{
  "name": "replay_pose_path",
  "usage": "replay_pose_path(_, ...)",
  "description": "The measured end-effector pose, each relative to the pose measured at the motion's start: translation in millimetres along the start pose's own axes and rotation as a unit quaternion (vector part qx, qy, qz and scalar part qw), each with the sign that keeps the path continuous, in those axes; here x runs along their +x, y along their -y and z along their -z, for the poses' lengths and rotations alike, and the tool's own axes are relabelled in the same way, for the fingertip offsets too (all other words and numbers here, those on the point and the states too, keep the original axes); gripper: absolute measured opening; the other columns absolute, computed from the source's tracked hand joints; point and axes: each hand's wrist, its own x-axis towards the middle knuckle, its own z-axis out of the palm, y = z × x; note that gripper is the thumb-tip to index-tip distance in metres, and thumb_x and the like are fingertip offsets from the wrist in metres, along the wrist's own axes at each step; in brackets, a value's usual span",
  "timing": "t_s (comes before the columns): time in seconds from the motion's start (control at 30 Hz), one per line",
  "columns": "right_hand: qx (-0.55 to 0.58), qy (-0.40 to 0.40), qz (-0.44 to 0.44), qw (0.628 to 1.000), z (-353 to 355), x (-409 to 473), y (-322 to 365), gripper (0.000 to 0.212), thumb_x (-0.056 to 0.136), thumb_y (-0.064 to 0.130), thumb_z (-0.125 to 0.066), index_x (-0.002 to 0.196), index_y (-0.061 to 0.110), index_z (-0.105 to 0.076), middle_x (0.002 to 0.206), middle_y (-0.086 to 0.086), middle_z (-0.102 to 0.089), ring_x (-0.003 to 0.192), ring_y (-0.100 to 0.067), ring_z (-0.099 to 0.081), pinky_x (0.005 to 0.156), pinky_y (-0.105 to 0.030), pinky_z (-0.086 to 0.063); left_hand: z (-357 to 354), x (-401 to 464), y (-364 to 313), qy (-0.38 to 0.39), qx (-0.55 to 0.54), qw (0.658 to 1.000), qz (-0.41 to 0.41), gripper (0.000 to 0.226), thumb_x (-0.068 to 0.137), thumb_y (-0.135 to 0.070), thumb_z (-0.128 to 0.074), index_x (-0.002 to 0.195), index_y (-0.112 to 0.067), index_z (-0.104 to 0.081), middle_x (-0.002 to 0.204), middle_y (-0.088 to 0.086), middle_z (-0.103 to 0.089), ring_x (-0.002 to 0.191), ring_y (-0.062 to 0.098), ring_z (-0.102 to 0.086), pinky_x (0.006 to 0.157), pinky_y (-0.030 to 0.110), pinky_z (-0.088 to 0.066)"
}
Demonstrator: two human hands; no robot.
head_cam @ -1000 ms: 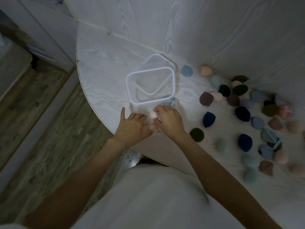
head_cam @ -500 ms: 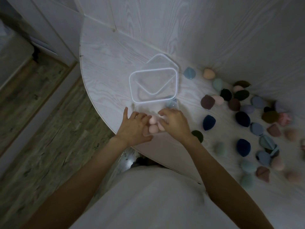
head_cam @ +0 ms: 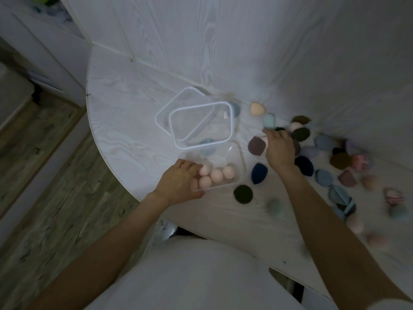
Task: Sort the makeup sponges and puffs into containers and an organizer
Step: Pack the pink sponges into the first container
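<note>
Nearest the table edge [head_cam: 125, 121], the left hand [head_cam: 178, 182] curls its fingers over the rim of a clear container [head_cam: 239, 162] holding four pink sponges [head_cam: 216, 175], while farther off the right hand [head_cam: 279, 148] reaches with loosely bent fingers among scattered sponges, its grasp hidden, just short of a pale blue sponge [head_cam: 269, 120].

R-side sponges [head_cam: 377, 239] blurred.

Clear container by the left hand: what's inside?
The clear container holds four pink sponges at its near end. The left hand grips that corner and may hide more. A blue shape at the far end is unclear.
</note>
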Motion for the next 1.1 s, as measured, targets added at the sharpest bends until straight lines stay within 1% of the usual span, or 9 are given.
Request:
replay_pose_path(0.13, -0.051, 0.010, -0.008, 0.999, -7, 1, -15, 0.049, 0.087, 0.009, -0.059, 0.134, 0.007, -0.042, 0.122, -0.023, -0.052, 0.107, -0.036, -0.047, 0.088, -0.040, -0.038, -2, 7, -5, 0.003, 0.054, 0.998, 0.013, 0.073, 0.063, -0.056, -0.071, 0.124, -0.021, -0.053, 0.121, 0.001, -0.057, 0.113, 0.028, -0.049, 0.094, 0.044, -0.033)
replay_pose_path(0.2, -0.030, -0.008, -0.029, 0.999, -4, -8, -16, 0.047, 0.084, 0.011, -0.063, 0.128, 0.004, -0.047, 0.118, -0.023, -0.051, 0.105, -0.035, -0.048, 0.087, -0.039, -0.040, -1, 7, -6, 0.001, 0.078, 0.997, 0.016, 0.071, 0.063, -0.060, -0.069, 0.122, -0.023, -0.054, 0.119, -0.001, -0.059, 0.113, 0.026, -0.050, 0.098, 0.048, -0.026)
replay_pose_path(0.33, 0.148, -0.071, -0.068, 0.984, 16, -42, 6, 0.036, 0.080, 0.008, -0.064, 0.113, 0.009, -0.053, 0.115, -0.014, -0.051, 0.100, -0.025, -0.050, 0.080, -0.031, -0.042, -4, 5, -2, -0.028, 0.110, 0.994, 0.003, 0.067, 0.059, -0.064, -0.069, 0.110, -0.022, -0.060, 0.105, -0.001, -0.065, 0.101, 0.027, -0.059, 0.097, 0.057, -0.027)
replay_pose_path(0.4, 0.253, -0.068, -0.034, 0.964, 25, -61, 31, 0.033, 0.079, 0.008, -0.065, 0.109, 0.013, -0.054, 0.112, -0.007, -0.052, 0.096, -0.016, -0.050, 0.079, -0.027, -0.043, -4, 4, -1, -0.038, 0.110, 0.993, 0.002, 0.067, 0.059, -0.066, -0.066, 0.109, -0.022, -0.061, 0.104, -0.001, -0.066, 0.098, 0.026, -0.060, 0.096, 0.059, -0.027)
replay_pose_path(0.47, 0.297, -0.040, 0.029, 0.954, 27, -72, 59, 0.033, 0.079, 0.011, -0.066, 0.109, 0.017, -0.054, 0.109, -0.001, -0.055, 0.094, -0.013, -0.052, 0.077, -0.027, -0.046, -5, 3, -1, -0.046, 0.106, 0.993, 0.001, 0.068, 0.060, -0.071, -0.055, 0.107, -0.022, -0.062, 0.102, -0.002, -0.066, 0.096, 0.026, -0.061, 0.095, 0.059, -0.029)
replay_pose_path(0.53, 0.285, 0.000, 0.086, 0.955, 20, -73, 84, 0.034, 0.078, 0.012, -0.064, 0.110, 0.018, -0.055, 0.109, -0.001, -0.055, 0.090, -0.017, -0.054, 0.071, -0.032, -0.047, -5, 3, 0, -0.046, 0.105, 0.993, -0.001, 0.071, 0.060, -0.073, -0.047, 0.106, -0.022, -0.062, 0.101, -0.002, -0.066, 0.095, 0.026, -0.061, 0.095, 0.059, -0.029)
replay_pose_path(0.63, 0.189, 0.038, 0.139, 0.971, 4, -63, 107, 0.032, 0.080, 0.007, -0.058, 0.112, 0.015, -0.056, 0.110, -0.006, -0.053, 0.088, -0.025, -0.055, 0.065, -0.034, -0.045, -5, 3, 0, -0.036, 0.094, 0.995, 0.000, 0.068, 0.062, -0.068, -0.063, 0.110, -0.020, -0.061, 0.106, -0.001, -0.065, 0.101, 0.027, -0.060, 0.098, 0.060, -0.025)
replay_pose_path(0.9, 0.110, 0.107, 0.135, 0.979, -9, -50, 108, 0.020, 0.090, 0.014, -0.049, 0.107, 0.012, -0.059, 0.107, -0.007, -0.055, 0.083, -0.027, -0.056, 0.066, -0.034, -0.044, -1, 4, -3, -0.007, 0.094, 0.996, 0.008, 0.070, 0.069, -0.068, -0.059, 0.122, -0.022, -0.054, 0.119, -0.002, -0.059, 0.116, 0.023, -0.050, 0.109, 0.057, -0.011)
replay_pose_path(1.1, 0.103, 0.122, 0.150, 0.976, -9, -51, 102, 0.020, 0.090, 0.015, -0.049, 0.103, 0.015, -0.063, 0.100, -0.003, -0.060, 0.085, -0.024, -0.058, 0.069, -0.034, -0.047, 0, 3, -5, -0.016, 0.079, 0.997, 0.014, 0.067, 0.069, -0.065, -0.061, 0.119, -0.021, -0.057, 0.117, 0.000, -0.061, 0.115, 0.024, -0.051, 0.111, 0.054, -0.006)
